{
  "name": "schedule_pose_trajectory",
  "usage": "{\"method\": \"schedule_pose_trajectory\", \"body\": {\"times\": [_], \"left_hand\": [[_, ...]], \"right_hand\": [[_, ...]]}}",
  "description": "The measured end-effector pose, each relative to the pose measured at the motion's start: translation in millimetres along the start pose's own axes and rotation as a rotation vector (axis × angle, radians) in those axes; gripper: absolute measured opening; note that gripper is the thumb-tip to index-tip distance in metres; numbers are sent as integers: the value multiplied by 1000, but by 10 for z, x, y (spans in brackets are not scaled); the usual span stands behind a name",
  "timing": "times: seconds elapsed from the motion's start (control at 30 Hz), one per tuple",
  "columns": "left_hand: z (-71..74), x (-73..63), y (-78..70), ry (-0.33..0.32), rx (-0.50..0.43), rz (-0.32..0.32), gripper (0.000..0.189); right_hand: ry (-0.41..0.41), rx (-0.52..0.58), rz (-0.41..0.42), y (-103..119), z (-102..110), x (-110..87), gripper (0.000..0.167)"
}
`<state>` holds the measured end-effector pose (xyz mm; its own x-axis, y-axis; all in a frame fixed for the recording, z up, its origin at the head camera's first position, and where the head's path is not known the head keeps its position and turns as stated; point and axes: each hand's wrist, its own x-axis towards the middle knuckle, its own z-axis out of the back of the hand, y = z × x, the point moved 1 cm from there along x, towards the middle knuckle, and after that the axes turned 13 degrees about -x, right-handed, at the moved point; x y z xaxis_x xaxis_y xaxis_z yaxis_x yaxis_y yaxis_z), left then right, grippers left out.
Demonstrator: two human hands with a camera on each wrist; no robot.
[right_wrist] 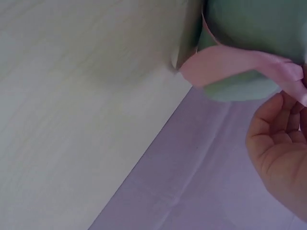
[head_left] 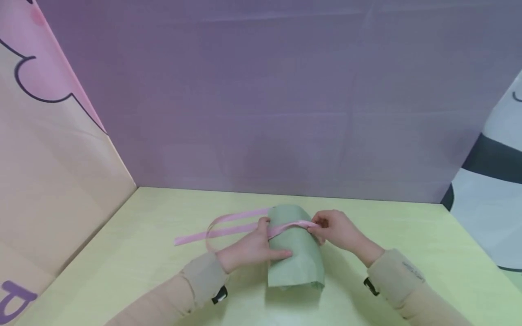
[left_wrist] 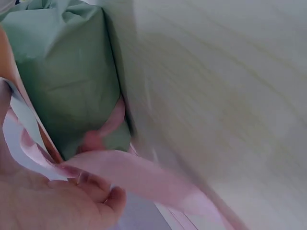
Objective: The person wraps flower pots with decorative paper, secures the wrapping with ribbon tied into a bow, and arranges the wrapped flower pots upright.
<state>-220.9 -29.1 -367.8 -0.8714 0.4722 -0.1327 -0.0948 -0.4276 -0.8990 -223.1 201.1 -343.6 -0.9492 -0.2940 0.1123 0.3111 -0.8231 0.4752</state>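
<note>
A rounded parcel wrapped in green paper (head_left: 295, 258) lies on the table, its crumpled, folded end towards me. A pink ribbon (head_left: 285, 227) crosses its top, slightly twisted. My left hand (head_left: 250, 246) holds the parcel's left side, thumb laid over the top and fingers by the ribbon. In the left wrist view the ribbon (left_wrist: 139, 172) runs across the curled fingers of that hand (left_wrist: 67, 201). At the parcel's right side my right hand (head_left: 336, 228) pinches the ribbon between thumb and fingers. The right wrist view shows the ribbon (right_wrist: 225, 64) standing off the green paper (right_wrist: 259, 24) in a loop.
To the left, the ribbon's loose tail (head_left: 189, 239) and a curved loop (head_left: 220, 219) lie on the pale yellow table (head_left: 163, 208). A purple backdrop (head_left: 285, 113) rises behind the table. Printed panels flank it, one on the left (head_left: 61, 181) and one on the right (head_left: 485, 213).
</note>
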Motion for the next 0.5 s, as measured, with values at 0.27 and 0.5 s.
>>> {"method": "schedule_pose_trajectory", "body": {"times": [0.27,0.5], "left_hand": [[47,-35,19,42,-10,1,95],[72,-33,33,61,11,-3,91]], "right_hand": [[54,162,-31,-131,104,29,14],[138,343,-16,-196,157,20,24]]}}
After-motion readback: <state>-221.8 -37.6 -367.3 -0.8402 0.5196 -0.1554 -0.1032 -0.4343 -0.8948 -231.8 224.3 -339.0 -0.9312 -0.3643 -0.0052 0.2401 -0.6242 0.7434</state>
